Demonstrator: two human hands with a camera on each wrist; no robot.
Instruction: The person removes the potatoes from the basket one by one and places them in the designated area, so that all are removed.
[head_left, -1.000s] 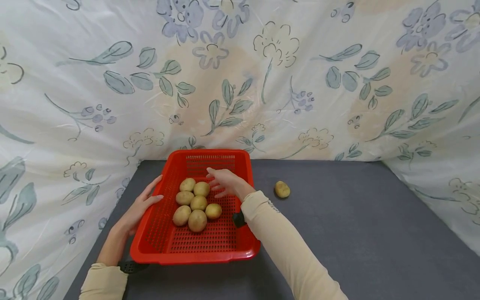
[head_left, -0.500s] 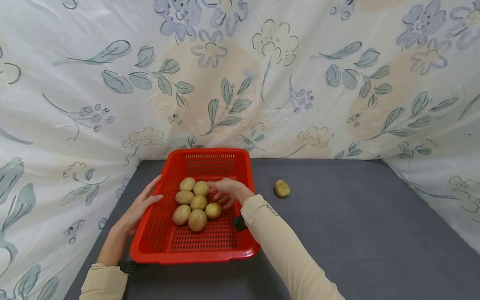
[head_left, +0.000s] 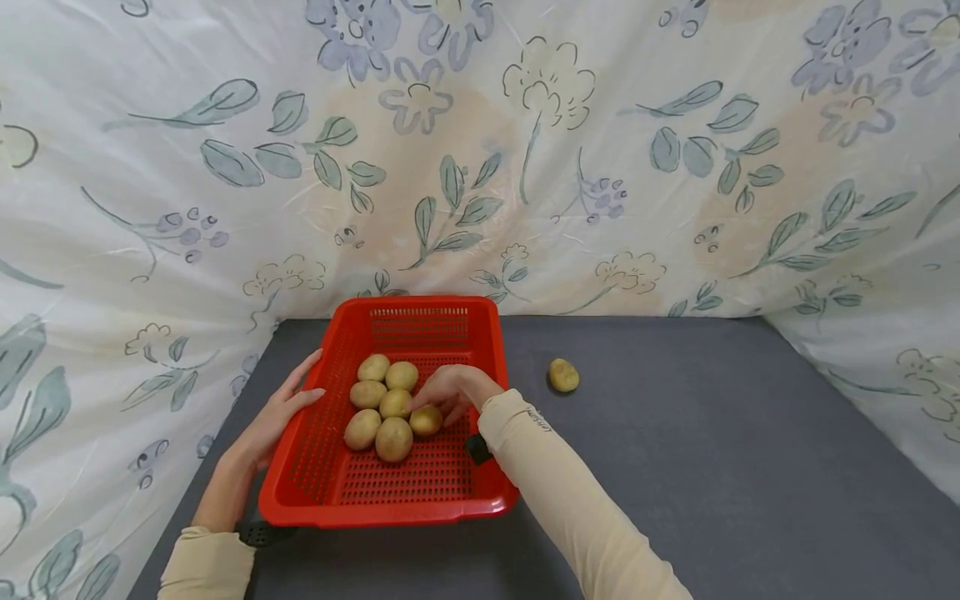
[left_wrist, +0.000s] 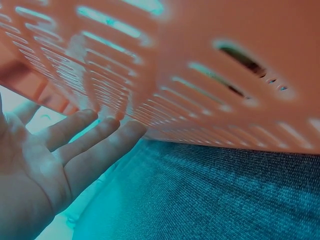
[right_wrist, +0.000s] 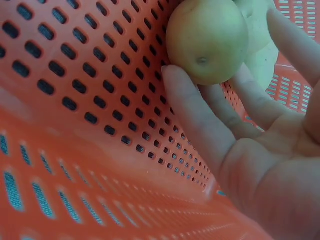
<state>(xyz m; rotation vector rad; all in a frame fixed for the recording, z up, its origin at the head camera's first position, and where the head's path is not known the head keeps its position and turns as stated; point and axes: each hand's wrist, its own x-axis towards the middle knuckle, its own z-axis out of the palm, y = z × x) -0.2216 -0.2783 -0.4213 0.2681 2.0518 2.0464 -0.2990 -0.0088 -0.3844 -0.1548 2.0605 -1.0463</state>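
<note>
Several potatoes (head_left: 393, 440) lie grouped in a red perforated plastic basket (head_left: 390, 515). Over the basket's right half, my right hand (head_left: 457, 388) reaches down around the rightmost potato (head_left: 426, 422) of the group. In the right wrist view, fingertips (right_wrist: 177, 77) touch that potato (right_wrist: 207, 40) from below, while the thumb (right_wrist: 295, 42) stands apart on its other side. My left hand (head_left: 272, 421) rests against the basket's left side, thumb over the rim. The left wrist view has its straight fingers (left_wrist: 102, 155) at the slotted outer wall (left_wrist: 200, 115).
One more potato (head_left: 563, 376) lies on the dark grey table (head_left: 712, 450), to the right of the basket. A floral cloth (head_left: 555, 167) hangs behind the table and along its sides. A black wrist device (head_left: 478, 448) sits under the right forearm.
My right hand has come down and toward me from the basket's back part to the rightmost potato. The left hand, basket and potatoes have stayed in place.
</note>
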